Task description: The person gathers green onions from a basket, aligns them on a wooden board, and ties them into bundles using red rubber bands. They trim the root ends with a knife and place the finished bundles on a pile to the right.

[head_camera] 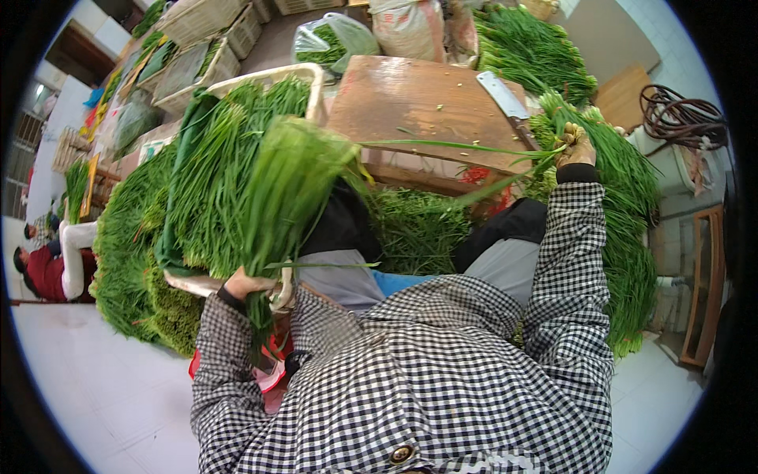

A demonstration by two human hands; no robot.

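Observation:
My left hand [251, 283] grips a thick bunch of garlic chives [290, 189] near its leaf ends. The bunch is blurred, and its pale stem end points up and away from me. Out to the right, my right hand [575, 147] is closed on a few long chive leaves [474, 146] that trail leftward over the board's near edge. A wooden board [408, 112] lies before me, with a cleaver [503, 98] on its right part, handle towards me. Under the left bunch, a white plastic crate [317, 89] holds more chives [219, 172].
Loose green leaves [420, 228] are heaped between my legs. Chive bundles are piled at left [133, 237] and right [622, 237]. A woven sack [408, 29] and a clear plastic bag [334, 41] stand behind the board. A coiled hose [681, 115] hangs right; people [50, 266] sit far left.

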